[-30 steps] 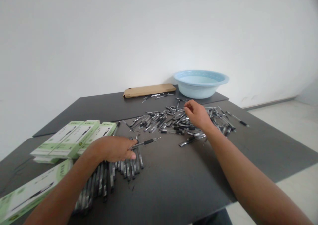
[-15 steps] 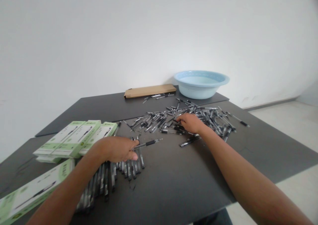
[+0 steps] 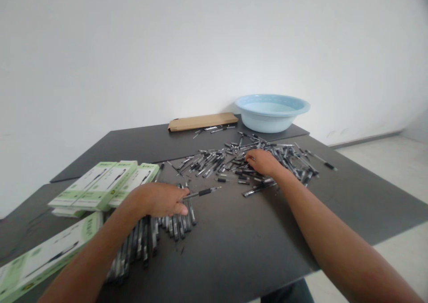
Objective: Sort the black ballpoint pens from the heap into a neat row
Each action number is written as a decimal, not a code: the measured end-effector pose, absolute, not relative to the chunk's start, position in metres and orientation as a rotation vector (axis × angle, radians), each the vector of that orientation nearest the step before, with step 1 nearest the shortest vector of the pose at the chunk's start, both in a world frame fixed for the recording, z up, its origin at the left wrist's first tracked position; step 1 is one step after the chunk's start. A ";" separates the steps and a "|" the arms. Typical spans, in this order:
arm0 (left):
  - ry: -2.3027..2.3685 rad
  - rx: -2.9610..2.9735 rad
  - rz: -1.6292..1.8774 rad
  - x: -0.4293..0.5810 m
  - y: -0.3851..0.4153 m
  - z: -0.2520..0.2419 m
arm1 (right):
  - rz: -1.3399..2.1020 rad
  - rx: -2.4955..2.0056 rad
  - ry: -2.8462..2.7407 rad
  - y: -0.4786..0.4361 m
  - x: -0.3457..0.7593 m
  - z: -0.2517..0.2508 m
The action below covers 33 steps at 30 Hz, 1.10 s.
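green boxes [image 3: 103, 184]: flat cartons at the far left of the surface [image 3: 234, 249], side by side, with one more nearer the camera. The left forearm passes just beside them. Risk: an elbow swing nudges them.
laid row [image 3: 174, 226]: pens lying parallel under and just in front of the left hand. Risk: they are round and loose, so any drag of the palm could roll them out of line or toward the near edge.
left hand [image 3: 158, 199]: palm down on the laid row, with thumb and forefinger pinched on the end of one pen.
single pen [image 3: 200, 192]: sticks out to the right from that pinch, tip away from the hand, low over the surface. Risk: held by its end only, it could pivot or slip.
loose pile [image 3: 217, 160]: many pens crossed over one another at mid-surface, well apart from the laid row. Risk: lifting one could drag its neighbours and scatter them.
right hand [image 3: 264, 162]: palm down in the pile's right part, fingers curled among the pens. I cannot tell whether they are closed on one.
stray pen [image 3: 323, 161]: alone at the far right, near the surface's edge. Risk: a sweep of the pile could send it, or others, to the floor.
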<state>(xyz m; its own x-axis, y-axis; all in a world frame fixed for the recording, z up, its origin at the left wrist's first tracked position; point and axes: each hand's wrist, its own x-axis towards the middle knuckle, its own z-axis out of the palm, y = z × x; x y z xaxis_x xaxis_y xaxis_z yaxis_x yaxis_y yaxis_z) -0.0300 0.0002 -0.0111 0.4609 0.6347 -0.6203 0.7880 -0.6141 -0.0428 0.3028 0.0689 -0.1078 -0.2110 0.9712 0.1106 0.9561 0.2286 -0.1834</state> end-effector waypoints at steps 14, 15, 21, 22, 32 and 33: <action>1.263 2.387 -0.969 -0.018 -0.005 -0.007 | 0.139 -1.920 -2.355 0.070 0.309 -0.108; 1.258 2.387 -0.968 -0.018 -0.006 -0.007 | 0.141 -1.928 -2.352 0.070 0.311 -0.108; 1.249 2.373 -0.975 -0.019 -0.005 -0.008 | 0.140 -2.039 -2.285 0.071 0.323 -0.103; 1.247 2.375 -0.975 -0.019 -0.005 -0.008 | 0.139 -2.057 -2.269 0.072 0.325 -0.102; 1.241 2.399 -0.994 -0.013 -0.009 -0.005 | 0.078 -2.035 -2.293 0.065 0.303 -0.106; 1.246 2.398 -0.994 -0.013 -0.009 -0.005 | 0.069 -2.040 -2.298 0.064 0.300 -0.107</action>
<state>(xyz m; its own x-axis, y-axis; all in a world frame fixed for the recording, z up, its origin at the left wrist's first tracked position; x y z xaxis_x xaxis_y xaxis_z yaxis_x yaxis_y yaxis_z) -0.0129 -0.0089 -0.0049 0.3978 0.6187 -0.6775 0.7978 -0.5980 -0.0777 0.3001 0.0636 -0.1071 -0.1174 0.9929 0.0208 0.9898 0.1187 -0.0787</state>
